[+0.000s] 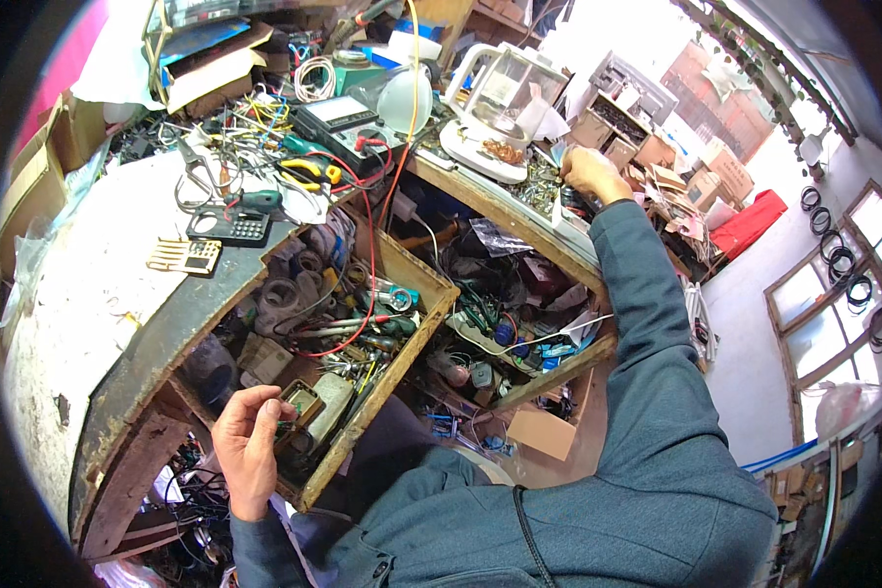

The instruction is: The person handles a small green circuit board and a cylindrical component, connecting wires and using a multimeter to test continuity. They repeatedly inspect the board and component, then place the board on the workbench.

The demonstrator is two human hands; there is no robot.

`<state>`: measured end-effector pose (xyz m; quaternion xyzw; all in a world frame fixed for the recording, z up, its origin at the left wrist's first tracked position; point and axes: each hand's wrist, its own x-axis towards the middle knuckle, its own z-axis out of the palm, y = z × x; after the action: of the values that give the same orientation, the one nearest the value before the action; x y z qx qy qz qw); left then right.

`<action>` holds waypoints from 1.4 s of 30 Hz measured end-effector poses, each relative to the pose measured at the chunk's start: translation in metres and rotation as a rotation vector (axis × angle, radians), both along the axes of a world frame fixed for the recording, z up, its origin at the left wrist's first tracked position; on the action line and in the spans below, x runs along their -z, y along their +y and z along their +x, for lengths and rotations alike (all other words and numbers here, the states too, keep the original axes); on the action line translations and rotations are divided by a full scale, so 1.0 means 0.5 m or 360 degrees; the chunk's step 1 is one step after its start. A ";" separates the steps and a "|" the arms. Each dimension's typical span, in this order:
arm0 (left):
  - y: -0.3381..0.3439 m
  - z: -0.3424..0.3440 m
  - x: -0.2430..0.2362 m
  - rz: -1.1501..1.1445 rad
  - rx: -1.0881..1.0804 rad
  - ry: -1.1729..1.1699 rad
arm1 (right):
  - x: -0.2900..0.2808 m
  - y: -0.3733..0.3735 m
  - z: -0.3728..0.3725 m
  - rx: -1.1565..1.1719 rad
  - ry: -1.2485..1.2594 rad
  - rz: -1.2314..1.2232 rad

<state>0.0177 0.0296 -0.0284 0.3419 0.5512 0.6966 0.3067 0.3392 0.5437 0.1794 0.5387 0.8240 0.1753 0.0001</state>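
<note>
My left hand (248, 449) is over the near corner of an open wooden drawer (372, 428), thumb and fingers pinched together. Something tiny and greenish seems to be at the fingertips, too small to name. Right beside them, a small open metal box (302, 404) lies in the drawer among screwdrivers and other hand tools. Stretched out to the far right, my right hand (598, 176) bends its fingers down over a heap of small metal parts (542, 186) on the bench. Its fingertips are partly hidden, so what they hold cannot be made out.
On the bench are a multimeter (348, 127) with red leads, yellow-handled pliers (309, 174), scissors (198, 169), a black phone keypad (229, 226) and a clear-lidded white appliance (500, 98). A second open drawer (559, 377) holds cables. Cardboard boxes (725, 171) stand at right.
</note>
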 end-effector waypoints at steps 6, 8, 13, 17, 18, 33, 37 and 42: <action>-0.007 -0.003 -0.002 -0.0010 -0.0057 -0.0006 | -0.037 -0.089 -0.063 -0.0046 0.0204 0.0242; -0.012 -0.005 -0.007 -0.0063 -0.0068 0.0091 | -0.032 -0.136 -0.113 -0.0286 0.0256 0.0369; -0.003 -0.003 -0.009 -0.0122 0.0046 0.0066 | 0.039 -0.290 -0.203 -0.0958 0.0770 0.0059; -0.010 0.001 0.004 -0.0105 0.0072 0.0004 | 0.093 -0.472 -0.354 -0.1377 0.1224 -0.0496; -0.010 -0.001 -0.003 -0.0140 0.0070 0.0039 | 0.104 -0.506 -0.385 -0.1461 0.1266 -0.0530; -0.006 -0.001 -0.019 -0.0208 -0.0067 0.0221 | 0.187 -0.614 -0.665 -0.1898 0.0984 -0.0327; -0.005 -0.007 -0.019 -0.0247 -0.0037 0.0254 | 0.210 -0.606 -0.679 -0.2023 0.1020 -0.0239; -0.007 -0.008 -0.025 -0.0281 -0.0019 0.0252 | 0.224 -0.613 -0.685 -0.2029 0.1064 -0.0144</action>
<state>0.0136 0.0263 -0.0162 0.3641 0.6350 0.6180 0.2870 -0.0032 0.2370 0.0672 -0.0226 0.9406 -0.0672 -0.3320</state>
